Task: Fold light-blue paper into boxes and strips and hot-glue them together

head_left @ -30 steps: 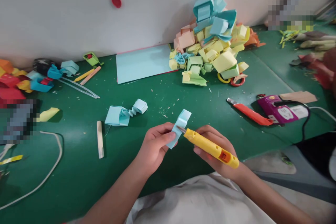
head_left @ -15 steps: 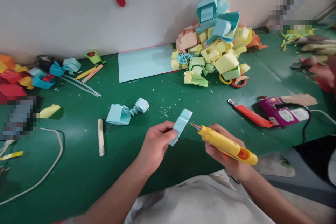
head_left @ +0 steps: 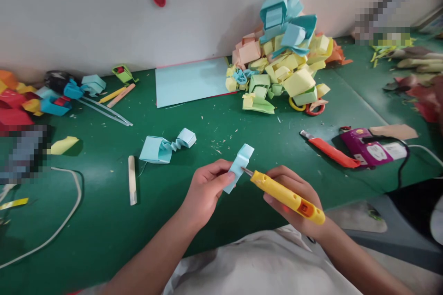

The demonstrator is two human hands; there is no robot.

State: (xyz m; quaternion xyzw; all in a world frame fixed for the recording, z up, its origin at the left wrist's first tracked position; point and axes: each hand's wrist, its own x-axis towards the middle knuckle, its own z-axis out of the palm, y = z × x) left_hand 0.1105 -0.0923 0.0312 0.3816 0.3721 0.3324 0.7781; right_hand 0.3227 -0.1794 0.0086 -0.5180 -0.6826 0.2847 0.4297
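Note:
Between the thumb and fingers of my left hand (head_left: pixel 207 189) is a small folded strip of light blue paper (head_left: pixel 241 162), held tilted above the table. My right hand (head_left: pixel 297 193) is wrapped around a yellow hot glue gun (head_left: pixel 287 196). Its metal nozzle points left and meets the face of the strip, just beyond my left thumb. Left of my hands, a light blue folded paper piece (head_left: pixel 156 150) lies on the table, joined by a zigzag strip to a smaller paper box (head_left: pixel 187 138).
A green table (head_left: pixel 104 239) carries a heap of folded paper shapes (head_left: pixel 290 64), blue paper sheets (head_left: pixel 194 83), a rolled paper stick (head_left: pixel 132 179), a red-handled cutter (head_left: pixel 330 150) and a purple box (head_left: pixel 367 146) with a cable. A white cord (head_left: pixel 78 193) curves at left.
My right hand has brought the glue gun left and slightly down, so its nozzle now meets the blue strip. My left hand has barely moved.

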